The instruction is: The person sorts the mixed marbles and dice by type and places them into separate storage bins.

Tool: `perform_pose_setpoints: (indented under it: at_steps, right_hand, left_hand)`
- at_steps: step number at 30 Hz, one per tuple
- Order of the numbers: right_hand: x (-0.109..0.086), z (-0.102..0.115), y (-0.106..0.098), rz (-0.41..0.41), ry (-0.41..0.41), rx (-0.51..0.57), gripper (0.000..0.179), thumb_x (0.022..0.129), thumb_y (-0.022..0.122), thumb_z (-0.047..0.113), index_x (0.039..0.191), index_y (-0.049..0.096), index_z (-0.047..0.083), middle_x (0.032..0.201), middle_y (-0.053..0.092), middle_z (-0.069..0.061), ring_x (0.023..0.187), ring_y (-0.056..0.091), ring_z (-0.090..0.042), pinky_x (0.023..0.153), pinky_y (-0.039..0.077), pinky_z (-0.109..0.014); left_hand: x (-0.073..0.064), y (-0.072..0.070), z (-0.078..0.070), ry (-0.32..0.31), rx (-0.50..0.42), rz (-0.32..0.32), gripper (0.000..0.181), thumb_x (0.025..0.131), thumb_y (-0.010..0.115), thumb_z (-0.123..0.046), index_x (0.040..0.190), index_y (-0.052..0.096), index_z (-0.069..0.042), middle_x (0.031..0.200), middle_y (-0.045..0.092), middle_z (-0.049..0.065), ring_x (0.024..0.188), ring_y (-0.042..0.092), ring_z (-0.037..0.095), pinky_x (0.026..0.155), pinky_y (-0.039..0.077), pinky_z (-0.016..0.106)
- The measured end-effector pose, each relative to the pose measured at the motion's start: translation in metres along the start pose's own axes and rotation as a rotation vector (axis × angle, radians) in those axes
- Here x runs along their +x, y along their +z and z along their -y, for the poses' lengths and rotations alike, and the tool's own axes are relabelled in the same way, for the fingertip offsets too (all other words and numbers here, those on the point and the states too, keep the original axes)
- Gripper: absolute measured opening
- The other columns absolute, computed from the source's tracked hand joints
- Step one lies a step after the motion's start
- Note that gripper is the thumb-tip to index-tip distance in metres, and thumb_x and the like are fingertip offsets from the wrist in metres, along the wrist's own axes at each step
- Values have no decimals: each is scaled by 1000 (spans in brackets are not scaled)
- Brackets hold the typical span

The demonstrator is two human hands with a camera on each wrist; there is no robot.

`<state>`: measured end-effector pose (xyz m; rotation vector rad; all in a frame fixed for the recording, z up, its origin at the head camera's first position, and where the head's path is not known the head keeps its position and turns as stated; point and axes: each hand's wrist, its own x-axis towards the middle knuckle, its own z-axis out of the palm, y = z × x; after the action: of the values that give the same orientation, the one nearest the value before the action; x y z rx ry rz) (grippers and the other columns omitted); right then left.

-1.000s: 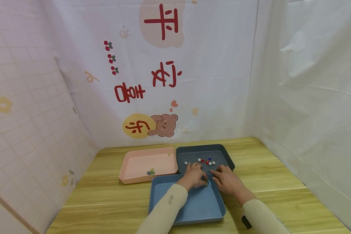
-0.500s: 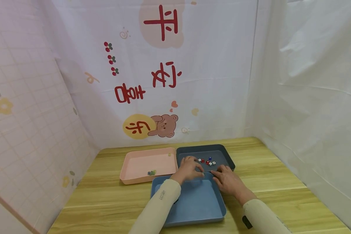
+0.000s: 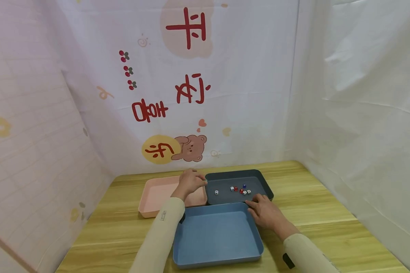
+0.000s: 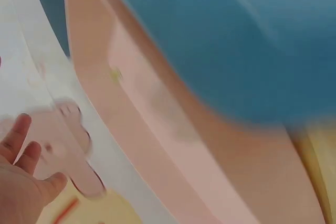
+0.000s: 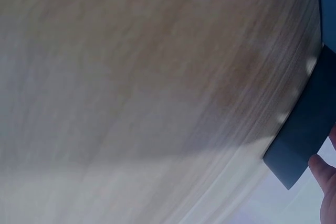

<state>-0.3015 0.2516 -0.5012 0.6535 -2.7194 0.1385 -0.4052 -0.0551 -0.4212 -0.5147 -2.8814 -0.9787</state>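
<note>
My left hand (image 3: 190, 183) reaches over the right part of the pink tray (image 3: 144, 199). Its fingers point right, toward the dark tray's rim. In the left wrist view, the left fingers (image 4: 29, 156) stand apart, with nothing visible between them. A small yellow-green piece (image 4: 115, 73) lies inside the pink tray. My right hand (image 3: 267, 212) rests at the corner where the blue tray (image 3: 218, 235) meets the dark tray (image 3: 232, 197), fingers extended over the rims. In the right wrist view a right fingertip (image 5: 316, 164) touches the dark tray's side (image 5: 302, 137).
Several dice, white ones (image 3: 216, 192), red ones (image 3: 241, 191) and a blue one (image 3: 244, 186), lie in the dark tray. The three trays adjoin on a wood-grain table (image 3: 314, 212). Printed cloth (image 3: 246, 113) hangs behind and at both sides.
My left hand has left the blue tray's far right corner, passed over the dark tray's near left part, and now hovers above the pink tray. The right hand stays at the tray corner.
</note>
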Motion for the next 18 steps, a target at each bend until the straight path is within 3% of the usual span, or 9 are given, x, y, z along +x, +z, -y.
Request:
perform_pose_setpoints:
  at_steps: [6, 10, 14, 18]
  right_hand:
    - [-1, 0, 0, -11, -11, 8, 35, 97, 63, 24, 128, 68, 7, 107, 56, -14, 92, 53, -30, 80, 50, -46]
    - [-1, 2, 1, -12, -14, 2, 35, 97, 63, 24, 127, 69, 8, 107, 56, -14, 91, 53, -29, 79, 51, -45]
    - [0, 3, 0, -8, -14, -6, 35, 97, 63, 25, 127, 69, 8, 107, 56, -13, 92, 53, -29, 80, 51, -45]
    - [0, 2, -2, -6, 0, -3, 35, 97, 64, 24, 127, 69, 8, 106, 56, -13, 92, 53, -28, 80, 51, -44]
  left_hand:
    - [-6, -24, 44, -101, 75, -108, 17, 90, 74, -32, 90, 76, -16, 130, 55, 16, 123, 46, 36, 100, 31, 55]
    - [-16, -35, 67, -180, 91, -133, 16, 92, 70, -28, 86, 75, -15, 119, 61, 16, 120, 46, 41, 102, 25, 63]
    - [-25, -39, 79, -246, 111, -125, 16, 93, 68, -25, 84, 73, -13, 105, 65, 10, 118, 44, 45, 105, 16, 69]
    - [-26, -37, 82, -263, 135, -117, 15, 96, 65, -25, 95, 73, -12, 112, 60, 14, 119, 42, 45, 104, 14, 70]
